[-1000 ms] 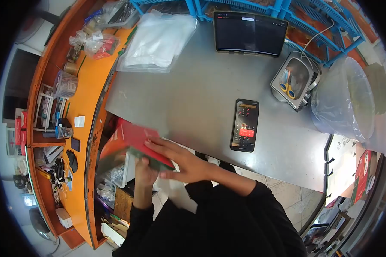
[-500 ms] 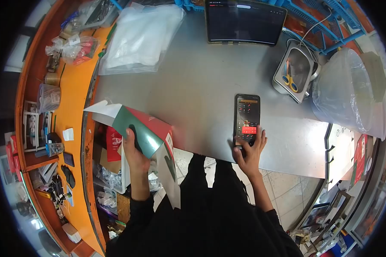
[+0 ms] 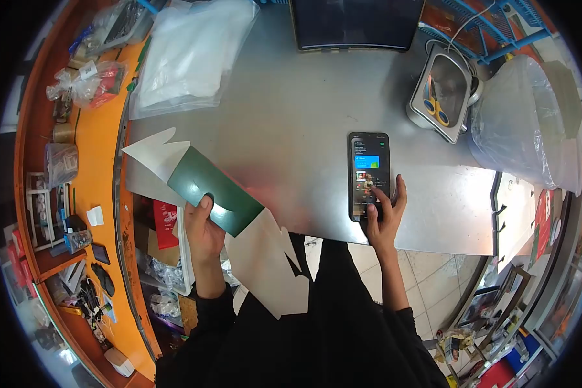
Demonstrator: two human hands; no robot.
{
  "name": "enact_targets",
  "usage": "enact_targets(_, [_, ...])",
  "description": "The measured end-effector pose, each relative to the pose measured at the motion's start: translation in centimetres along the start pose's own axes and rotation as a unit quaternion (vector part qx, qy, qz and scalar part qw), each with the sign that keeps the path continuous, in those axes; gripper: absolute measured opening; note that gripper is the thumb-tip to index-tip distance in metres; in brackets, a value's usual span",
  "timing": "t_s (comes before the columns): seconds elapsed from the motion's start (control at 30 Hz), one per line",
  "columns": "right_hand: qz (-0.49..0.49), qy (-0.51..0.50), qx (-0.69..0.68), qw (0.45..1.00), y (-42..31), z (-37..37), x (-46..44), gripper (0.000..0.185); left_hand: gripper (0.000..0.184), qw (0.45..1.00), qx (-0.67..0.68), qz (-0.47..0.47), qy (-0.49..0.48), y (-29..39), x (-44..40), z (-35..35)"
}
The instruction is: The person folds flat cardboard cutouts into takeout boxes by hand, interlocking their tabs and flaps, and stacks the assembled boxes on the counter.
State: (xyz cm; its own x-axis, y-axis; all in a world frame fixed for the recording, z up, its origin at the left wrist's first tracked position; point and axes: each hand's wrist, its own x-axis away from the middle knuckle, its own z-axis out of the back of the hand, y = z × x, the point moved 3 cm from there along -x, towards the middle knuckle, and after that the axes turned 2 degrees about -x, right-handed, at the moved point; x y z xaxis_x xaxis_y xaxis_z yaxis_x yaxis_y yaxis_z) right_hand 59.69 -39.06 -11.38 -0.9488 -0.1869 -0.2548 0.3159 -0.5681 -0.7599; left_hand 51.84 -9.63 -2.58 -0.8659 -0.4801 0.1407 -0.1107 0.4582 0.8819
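My left hand (image 3: 205,233) grips an unfolded cardboard box (image 3: 216,194) by its glossy green panel, thumb on top. White flaps of the box spread to the upper left and down over my lap. Flat on the metal table lies a smartphone (image 3: 368,161) with its screen lit, showing a dark page with a blue card. Over the phone's lower right corner is my right hand (image 3: 387,223), fingers apart, a fingertip at the screen. Nothing is held in that hand.
On the metal table (image 3: 291,116) are a stack of clear plastic bags (image 3: 191,58), a tablet (image 3: 355,22), and a steel container (image 3: 443,90) with scissors (image 3: 436,110). A large clear plastic bin (image 3: 517,123) stands right. An orange shelf (image 3: 97,161) runs along the left.
The box has turned in my left hand, so its green panel faces up and the white flap spreads wider. The phone's screen shows another page. The whole view has shifted slightly.
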Motion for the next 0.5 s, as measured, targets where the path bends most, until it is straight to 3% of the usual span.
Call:
enact_targets(0.13, [0.002, -0.010, 0.036, 0.999, -0.28, -0.16, -0.22, 0.033, 0.035, 0.999, 0.009, 0.001, -0.050, -0.37, 0.09, 0.32])
enact_targets(0.27, [0.000, -0.024, 0.106, 0.994, -0.77, -0.39, -0.59, 0.035, 0.035, 0.999, 0.012, -0.004, -0.038, -0.46, 0.43, 0.36])
enact_targets(0.5, [-0.017, 0.029, 0.025, 0.999, -0.12, -0.08, 0.01, 0.044, 0.037, 0.999, 0.004, 0.012, -0.039, -0.50, 0.94, 0.09])
